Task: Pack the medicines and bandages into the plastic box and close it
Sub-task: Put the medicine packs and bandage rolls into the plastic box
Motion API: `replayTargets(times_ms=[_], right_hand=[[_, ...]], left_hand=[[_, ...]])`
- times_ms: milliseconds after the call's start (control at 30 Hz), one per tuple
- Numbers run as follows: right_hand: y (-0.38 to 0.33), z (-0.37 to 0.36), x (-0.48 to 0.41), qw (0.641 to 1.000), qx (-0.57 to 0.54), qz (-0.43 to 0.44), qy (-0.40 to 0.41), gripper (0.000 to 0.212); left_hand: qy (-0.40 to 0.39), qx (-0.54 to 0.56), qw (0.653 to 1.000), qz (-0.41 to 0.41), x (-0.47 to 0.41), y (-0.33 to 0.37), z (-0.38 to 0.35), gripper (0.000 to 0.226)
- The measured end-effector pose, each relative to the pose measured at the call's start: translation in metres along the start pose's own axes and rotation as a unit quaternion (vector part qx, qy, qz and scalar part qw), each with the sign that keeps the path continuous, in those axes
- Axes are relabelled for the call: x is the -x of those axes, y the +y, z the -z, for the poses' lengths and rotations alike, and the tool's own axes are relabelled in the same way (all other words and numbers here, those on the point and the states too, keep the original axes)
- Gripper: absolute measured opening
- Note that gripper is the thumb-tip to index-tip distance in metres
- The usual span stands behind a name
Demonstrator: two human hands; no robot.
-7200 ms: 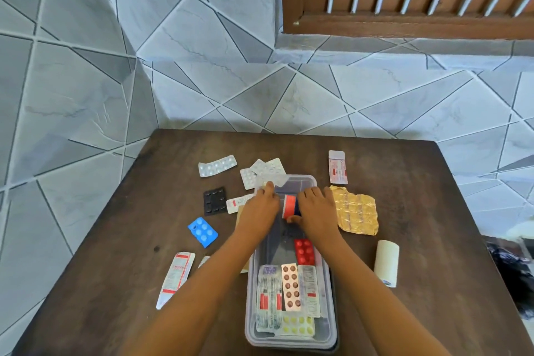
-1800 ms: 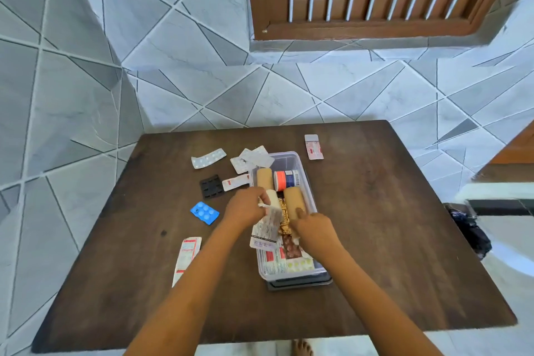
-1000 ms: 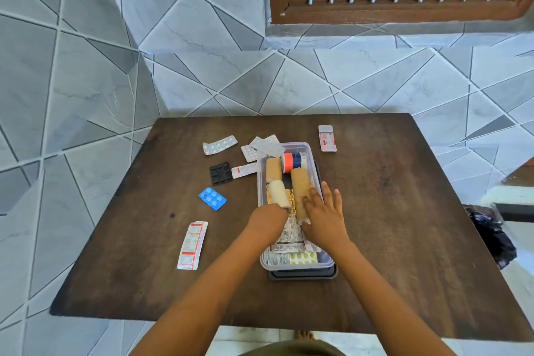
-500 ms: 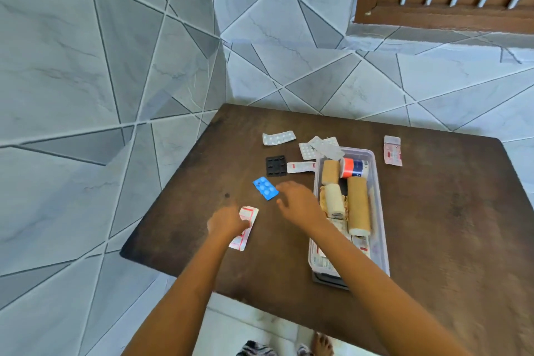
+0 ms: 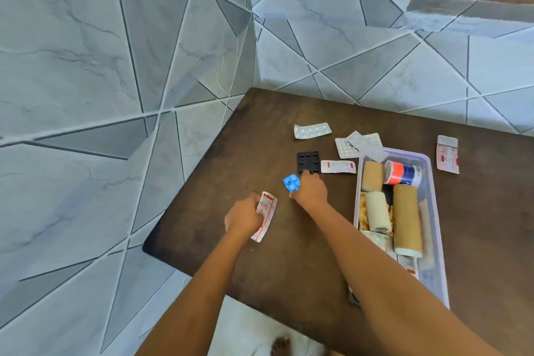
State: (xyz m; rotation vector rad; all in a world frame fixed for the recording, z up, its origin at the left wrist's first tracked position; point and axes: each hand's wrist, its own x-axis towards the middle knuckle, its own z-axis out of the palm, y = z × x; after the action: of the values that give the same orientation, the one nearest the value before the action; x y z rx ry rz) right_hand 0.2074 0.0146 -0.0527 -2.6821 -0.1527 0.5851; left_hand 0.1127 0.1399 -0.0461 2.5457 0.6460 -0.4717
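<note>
The clear plastic box [image 5: 433, 211] lies open on the right of the brown table [image 5: 303, 263]. It holds tan bandage rolls [image 5: 407, 220], a white roll [image 5: 377, 211], a red-and-blue tub [image 5: 403, 173] and blister strips. My left hand [image 5: 242, 215] is closed on a white-and-red pill strip [image 5: 265, 217] near the table's left edge. My right hand [image 5: 309, 191] grips a blue blister pack [image 5: 290, 181]. A black pack [image 5: 308, 162] lies just beyond my right hand.
Loose on the table are a white-red sachet [image 5: 338, 166], silver blister strips [image 5: 312, 130] [image 5: 357, 143] and a pink-white strip [image 5: 447, 153] right of the box. Tiled walls close in behind and left. The table's left corner [image 5: 150, 246] is close to my left hand.
Both hands left the box and moved left. My left hand took hold of the white-red strip, and my right hand closed on the blue pack. The view swung left.
</note>
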Motion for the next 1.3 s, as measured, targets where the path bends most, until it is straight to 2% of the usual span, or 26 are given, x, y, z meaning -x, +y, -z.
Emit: replayTargets(times_ms=[100,200,333,433,533,733,833,900,967,1200,1267,1300], right_hand=[[0.0,0.002,-0.003,0.999,0.0,-0.03,-0.023,0.062],[0.0,0.005,-0.002,0.997,-0.021,-0.053,-0.05,0.052],[0.001,0.019,0.019,0.99,-0.135,-0.023,0.017,0.02],[0.015,0.047,0.055,0.974,-0.207,0.0,0.088,0.022],[0.053,0.072,0.097,0.959,-0.23,-0.029,0.162,0.035],[0.144,0.081,0.157,0.95,-0.201,-0.148,0.185,0.035],[0.165,0.082,0.175,0.961,-0.188,-0.15,0.137,0.048],[0.171,0.077,0.183,0.979,-0.131,-0.116,0.1,0.058],[0.171,0.067,0.188,0.991,-0.074,-0.087,0.068,0.057],[0.161,0.055,0.181,0.991,0.119,-0.051,0.027,0.025],[0.163,0.048,0.179,0.98,0.166,0.0,0.111,0.027],[0.166,0.047,0.178,0.975,0.188,0.013,0.12,0.034]], left_hand=[[0.006,0.029,1.0,-0.001,-0.003,-0.005,0.006,0.043],[0.023,0.047,0.999,-0.009,-0.003,-0.007,0.008,0.039],[0.054,0.072,0.995,-0.039,0.005,-0.002,0.013,0.032],[0.052,0.113,0.99,-0.072,0.012,0.012,0.019,0.03],[0.04,0.174,0.975,-0.134,0.023,0.043,0.021,0.032],[-0.036,0.216,0.94,-0.263,0.062,0.116,0.005,0.034],[-0.085,0.143,0.941,-0.294,0.076,0.137,-0.022,0.054],[-0.117,0.015,0.947,-0.298,0.084,0.145,-0.041,0.074],[-0.118,-0.088,0.942,-0.302,0.092,0.151,-0.053,0.08],[-0.11,-0.184,0.929,-0.302,0.092,0.163,-0.067,0.057],[-0.096,-0.206,0.924,-0.308,0.094,0.164,-0.07,0.043],[-0.081,-0.219,0.924,-0.302,0.095,0.164,-0.073,0.038]])
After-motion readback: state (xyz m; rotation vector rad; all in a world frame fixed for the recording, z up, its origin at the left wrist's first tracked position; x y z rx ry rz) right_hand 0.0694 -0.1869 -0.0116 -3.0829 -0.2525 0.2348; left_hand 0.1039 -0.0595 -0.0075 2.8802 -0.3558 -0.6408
